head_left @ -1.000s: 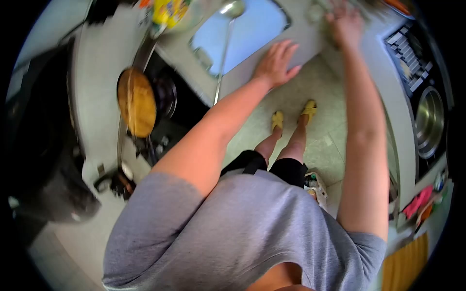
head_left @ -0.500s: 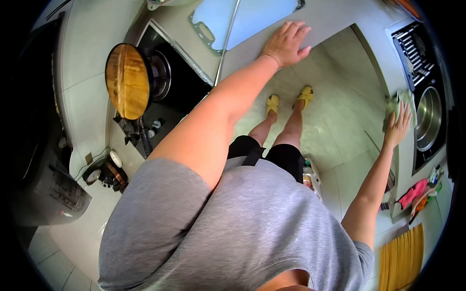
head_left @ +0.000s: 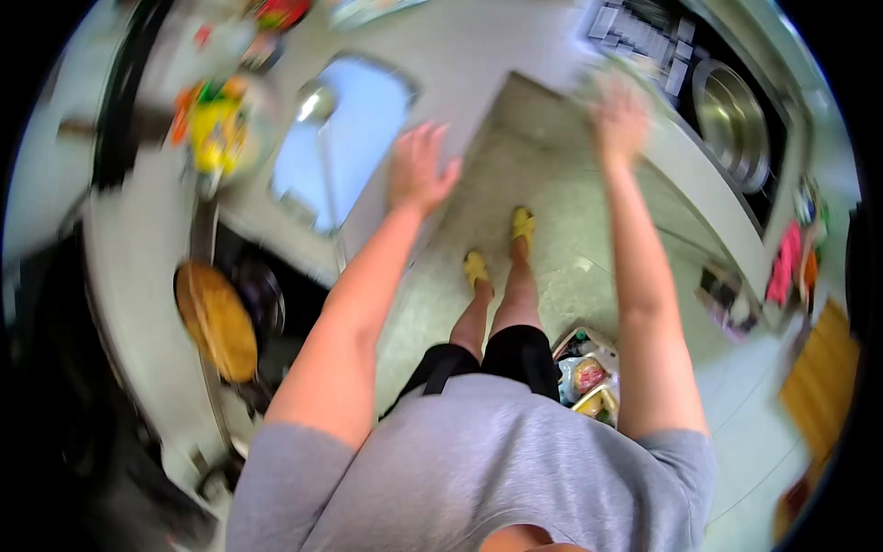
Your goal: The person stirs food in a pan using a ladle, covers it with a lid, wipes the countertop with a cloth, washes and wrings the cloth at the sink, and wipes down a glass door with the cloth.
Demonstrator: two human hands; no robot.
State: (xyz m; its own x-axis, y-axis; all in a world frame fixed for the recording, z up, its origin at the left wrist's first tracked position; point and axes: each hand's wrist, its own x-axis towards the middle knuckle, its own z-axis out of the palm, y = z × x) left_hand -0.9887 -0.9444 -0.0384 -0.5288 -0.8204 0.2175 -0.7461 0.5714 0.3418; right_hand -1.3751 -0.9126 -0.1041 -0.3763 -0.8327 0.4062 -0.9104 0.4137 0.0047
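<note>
My left hand (head_left: 420, 173) has its fingers apart over the counter edge, just right of a blue cutting board (head_left: 338, 138), and holds nothing. A metal ladle (head_left: 317, 103) lies across that board. My right hand (head_left: 622, 120), smeared by motion, is stretched out flat on a pale green cloth (head_left: 598, 78) at the counter by the sink. Most of the cloth is blurred or hidden behind the fingers.
A steel basin (head_left: 731, 124) and a dish rack (head_left: 644, 37) are at the upper right. A round wooden-coloured lid or pan (head_left: 217, 320) stands by the stove at left. Yellow packaging (head_left: 219, 133) lies upper left. A bag of groceries (head_left: 589, 373) is on the floor.
The camera view has turned and shifted. My right hand has moved with the cloth from beside the steel basin to the counter nearer the corner. My left hand stays by the cutting board.
</note>
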